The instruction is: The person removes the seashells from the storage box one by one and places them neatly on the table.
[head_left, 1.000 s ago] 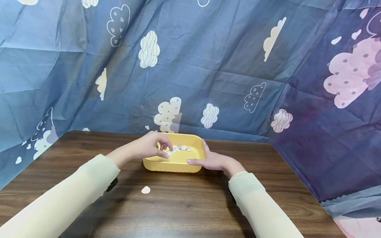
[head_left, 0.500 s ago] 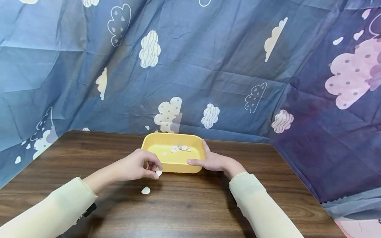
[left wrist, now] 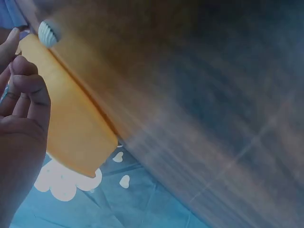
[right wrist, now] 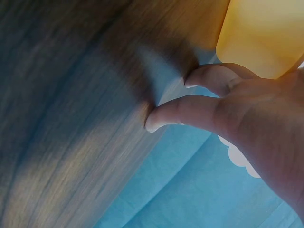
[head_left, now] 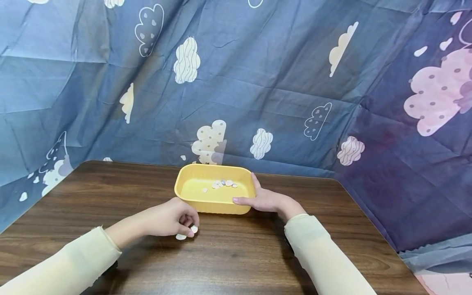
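Note:
A small white seashell (head_left: 194, 229) is pinched between the thumb and fingers of my left hand (head_left: 167, 217), low over the table in front of the box. Just by the fingertips, partly covered by the thumb, another ribbed white seashell (left wrist: 47, 34) lies on the table. My right hand (head_left: 267, 200) rests against the right front corner of a yellow box (head_left: 215, 208), thumb along the front rim, other fingers by the right side. In the right wrist view two of its fingers (right wrist: 190, 110) reach out nearly straight to the table. Several small shells (head_left: 223, 183) lie inside the box.
The dark wooden table (head_left: 236, 258) runs back to a blue cloth (head_left: 236, 82) printed with clouds. At the lower right, beyond the table's edge, hangs greyish fabric (head_left: 439, 250).
My left hand has come out of the box with a shell and moved toward me, down beside the shell on the table. My right hand has stayed at the box.

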`<state>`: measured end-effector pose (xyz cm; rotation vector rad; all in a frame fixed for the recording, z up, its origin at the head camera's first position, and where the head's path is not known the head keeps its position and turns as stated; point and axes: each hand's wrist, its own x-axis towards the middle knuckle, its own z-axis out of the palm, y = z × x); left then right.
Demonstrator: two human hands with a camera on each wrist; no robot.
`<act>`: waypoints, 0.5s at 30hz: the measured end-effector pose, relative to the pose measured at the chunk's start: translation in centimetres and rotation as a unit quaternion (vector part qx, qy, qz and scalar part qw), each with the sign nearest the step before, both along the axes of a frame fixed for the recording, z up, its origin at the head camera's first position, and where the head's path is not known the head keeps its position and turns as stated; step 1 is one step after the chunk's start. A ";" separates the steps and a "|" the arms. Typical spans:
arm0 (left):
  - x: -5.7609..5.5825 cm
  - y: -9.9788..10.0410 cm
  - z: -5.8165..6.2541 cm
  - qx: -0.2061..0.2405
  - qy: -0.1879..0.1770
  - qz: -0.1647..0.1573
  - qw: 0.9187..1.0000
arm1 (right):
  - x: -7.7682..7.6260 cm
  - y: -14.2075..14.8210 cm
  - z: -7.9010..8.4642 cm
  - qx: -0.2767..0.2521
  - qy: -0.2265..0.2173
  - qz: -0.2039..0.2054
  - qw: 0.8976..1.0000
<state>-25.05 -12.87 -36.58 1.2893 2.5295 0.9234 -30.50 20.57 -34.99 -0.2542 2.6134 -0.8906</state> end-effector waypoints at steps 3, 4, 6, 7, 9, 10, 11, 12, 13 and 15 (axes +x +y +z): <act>0.1 0.2 -0.3 -0.026 0.005 -0.006 1.000 | 0.0 0.0 -0.1 -0.001 0.001 -0.001 1.000; 0.1 0.3 -0.4 -0.034 0.009 -0.009 0.999 | 0.0 0.0 -0.1 -0.001 0.001 -0.001 1.000; 0.1 0.4 -0.6 -0.049 0.015 -0.016 0.999 | 0.0 0.0 0.0 -0.002 0.002 0.000 1.000; 0.1 0.5 -0.6 -0.054 0.018 -0.018 0.998 | 0.1 0.0 0.0 -0.003 0.002 0.000 1.000; 0.1 0.6 -0.6 -0.063 0.021 -0.021 0.998 | 0.1 0.0 0.0 -0.004 0.001 0.002 1.000; 0.1 0.7 -0.6 -0.066 0.021 -0.021 0.997 | 0.1 0.0 0.0 -0.004 0.001 0.002 1.000; 0.1 0.7 -0.6 -0.068 0.019 -0.021 0.997 | 0.1 0.0 0.0 -0.005 0.000 0.002 1.000; 0.1 0.8 -0.6 -0.070 0.018 -0.021 0.997 | 0.1 0.0 0.1 -0.005 0.000 0.000 1.000; 0.1 0.8 -0.5 -0.071 0.017 -0.021 0.997 | 0.1 0.0 0.1 -0.005 -0.001 0.000 1.000; 0.1 0.9 -0.5 -0.072 0.015 -0.024 0.997 | 0.1 0.0 0.1 -0.007 -0.003 -0.002 1.000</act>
